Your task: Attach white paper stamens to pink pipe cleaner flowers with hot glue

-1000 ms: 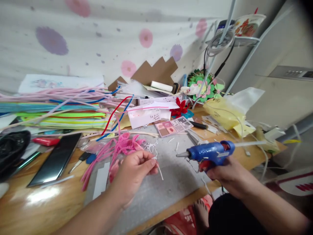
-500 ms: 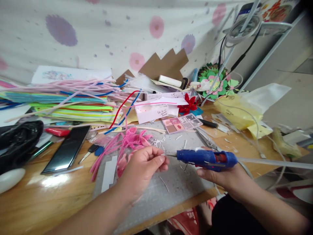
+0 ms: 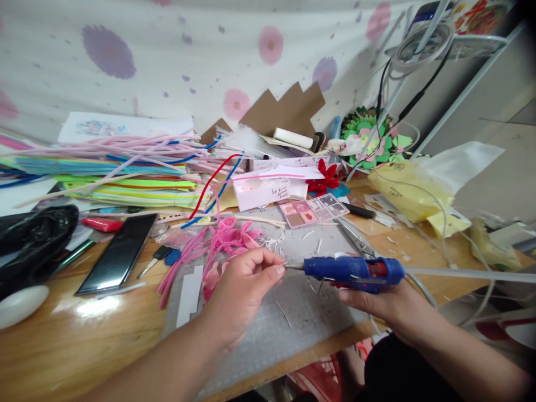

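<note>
My right hand [image 3: 383, 304] is wrapped around a blue hot glue gun [image 3: 352, 272], which points left with a clear glue stick [image 3: 469, 273] sticking out of its back. The metal nozzle [image 3: 295, 266] meets the fingertips of my left hand [image 3: 247, 285]. Thumb and forefinger of that hand are pinched together; what they hold is too small and hidden to make out. Below both hands lies a grey cutting mat [image 3: 310, 324]. Pink fuzzy stems [image 3: 228, 234] are heaped behind my left hand, and white clippings [image 3: 274, 241] lie near them.
Bundles of coloured fuzzy stems [image 3: 125, 184] fill the back left. A phone [image 3: 119, 254], keys [image 3: 154, 259] and a black plastic bag [image 3: 37, 240] lie on the left. Scissors [image 3: 355, 237] and a sticker palette [image 3: 314, 210] sit behind the glue gun; a yellow bag [image 3: 414, 187] is at right.
The view has shifted slightly. My hands stay almost in place, with the glue gun's nozzle still at my left fingertips.
</note>
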Available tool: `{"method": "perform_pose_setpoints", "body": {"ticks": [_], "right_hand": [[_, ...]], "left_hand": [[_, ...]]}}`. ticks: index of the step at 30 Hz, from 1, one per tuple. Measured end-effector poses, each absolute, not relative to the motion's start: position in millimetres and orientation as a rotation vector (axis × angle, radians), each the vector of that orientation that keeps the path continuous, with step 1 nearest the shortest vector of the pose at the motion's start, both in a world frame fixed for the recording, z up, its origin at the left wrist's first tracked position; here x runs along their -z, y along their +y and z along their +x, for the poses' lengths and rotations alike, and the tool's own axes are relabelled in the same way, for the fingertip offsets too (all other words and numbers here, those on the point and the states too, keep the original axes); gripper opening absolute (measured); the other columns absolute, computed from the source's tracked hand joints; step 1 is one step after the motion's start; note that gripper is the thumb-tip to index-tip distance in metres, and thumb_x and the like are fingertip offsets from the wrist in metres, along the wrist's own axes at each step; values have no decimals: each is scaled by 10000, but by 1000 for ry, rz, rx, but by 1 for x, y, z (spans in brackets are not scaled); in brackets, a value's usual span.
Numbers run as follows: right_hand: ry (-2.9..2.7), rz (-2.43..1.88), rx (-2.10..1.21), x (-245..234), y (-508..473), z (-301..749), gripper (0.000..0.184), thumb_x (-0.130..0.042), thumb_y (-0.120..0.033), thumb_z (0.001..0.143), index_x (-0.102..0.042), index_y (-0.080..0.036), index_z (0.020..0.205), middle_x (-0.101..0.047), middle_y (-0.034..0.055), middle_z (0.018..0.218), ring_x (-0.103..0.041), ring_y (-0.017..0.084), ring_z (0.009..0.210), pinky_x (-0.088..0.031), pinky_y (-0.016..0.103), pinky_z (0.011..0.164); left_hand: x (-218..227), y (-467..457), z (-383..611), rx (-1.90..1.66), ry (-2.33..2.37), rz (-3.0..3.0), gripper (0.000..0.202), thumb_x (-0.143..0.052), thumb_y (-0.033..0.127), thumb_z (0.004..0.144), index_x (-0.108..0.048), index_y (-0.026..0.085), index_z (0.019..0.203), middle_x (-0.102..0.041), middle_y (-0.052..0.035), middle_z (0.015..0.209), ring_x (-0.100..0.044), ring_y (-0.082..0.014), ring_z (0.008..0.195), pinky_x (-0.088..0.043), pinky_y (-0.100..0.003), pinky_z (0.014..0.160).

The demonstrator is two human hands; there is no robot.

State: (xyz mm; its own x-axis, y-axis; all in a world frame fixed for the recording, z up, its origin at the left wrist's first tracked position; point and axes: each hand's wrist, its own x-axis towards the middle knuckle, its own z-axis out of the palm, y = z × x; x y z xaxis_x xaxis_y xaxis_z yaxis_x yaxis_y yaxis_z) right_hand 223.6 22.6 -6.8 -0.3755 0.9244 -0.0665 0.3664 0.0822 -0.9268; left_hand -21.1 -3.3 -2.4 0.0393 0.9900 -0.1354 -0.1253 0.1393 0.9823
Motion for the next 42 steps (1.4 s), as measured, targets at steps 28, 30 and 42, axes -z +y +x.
{"method": "perform_pose_setpoints", "body": {"ticks": [28,30,42], "right_hand": [[-1838,-1271,-1248,-13,19,225,286,-737,-382,712,-691,-258,966,-702,22,810,-658,239,762,-553,364,681],[-1830,-1282,-1253,-10,19,226,286,-736,-382,715,-687,-253,966,-700,25,818,-657,238,766,-551,362,683],[-1761,-1277,-1371,0,20,231,258,-738,-404,722,-648,-236,896,-677,18,853,-621,209,798,-510,342,736]], "left_hand": [[-5,-5,-19,-1142,1238,1079,108,-680,288,727,-681,181,712,-608,8,681,-508,-149,686,-355,-278,659],[-5,-5,-19,-1136,1232,1082,98,-679,282,734,-682,185,715,-611,12,685,-509,-147,694,-355,-276,665],[-9,-6,-18,-1101,1226,1108,94,-673,265,726,-652,183,687,-555,31,650,-460,-131,647,-320,-265,617]]}}
